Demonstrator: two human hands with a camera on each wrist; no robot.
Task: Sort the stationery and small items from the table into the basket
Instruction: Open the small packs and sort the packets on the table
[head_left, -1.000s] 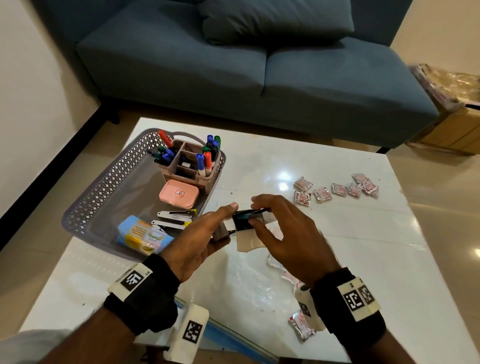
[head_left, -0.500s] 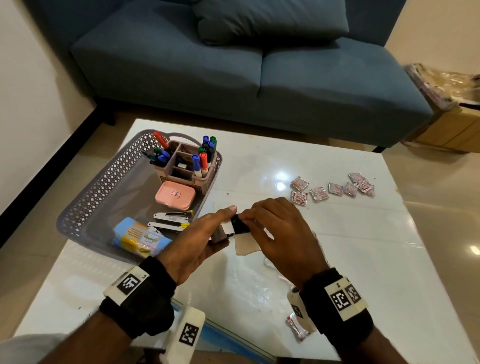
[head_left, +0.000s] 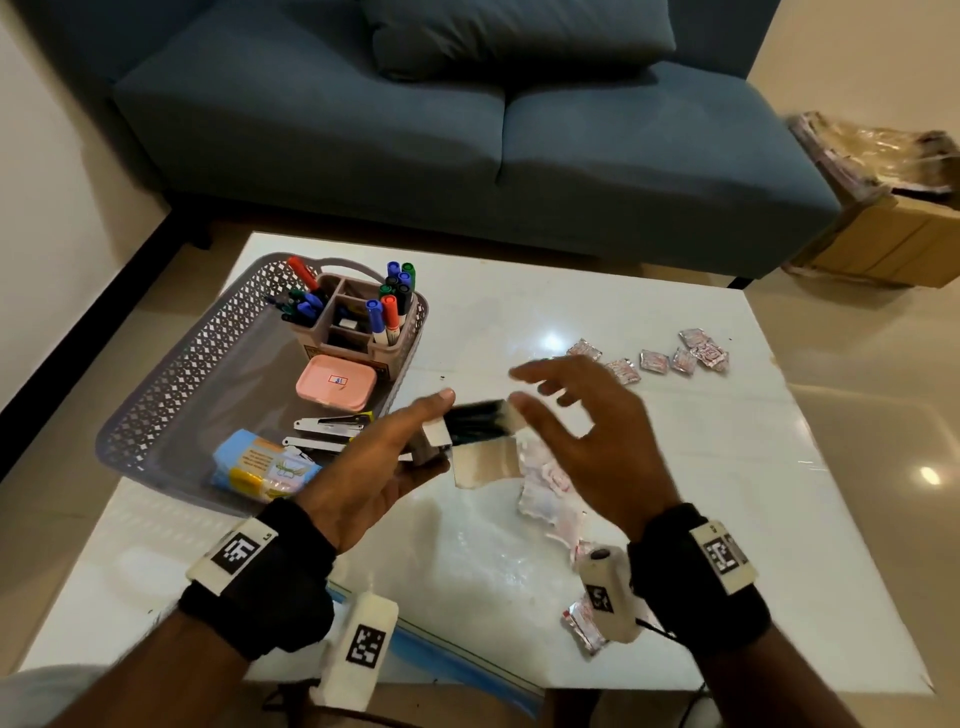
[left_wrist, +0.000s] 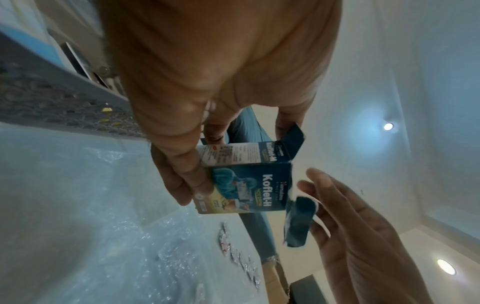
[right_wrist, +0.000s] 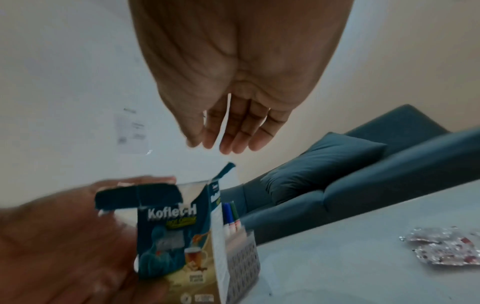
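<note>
An opened carton, held above the table, waits to be packed

The blue Koflet-H carton (left_wrist: 244, 181), flaps loose, is pinched between thumb and fingers of the left hand (head_left: 374, 462), just beside the basket (head_left: 171, 374). The right hand (head_left: 587, 431) hovers with fingers spread, holding nothing; it would do best tucking the flaps before the carton goes in.

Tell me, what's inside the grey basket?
Inside the grey basket: a pen holder full of markers, a pink case, staplers and a blue-yellow packet. The left hand covers the basket's near corner.
</note>
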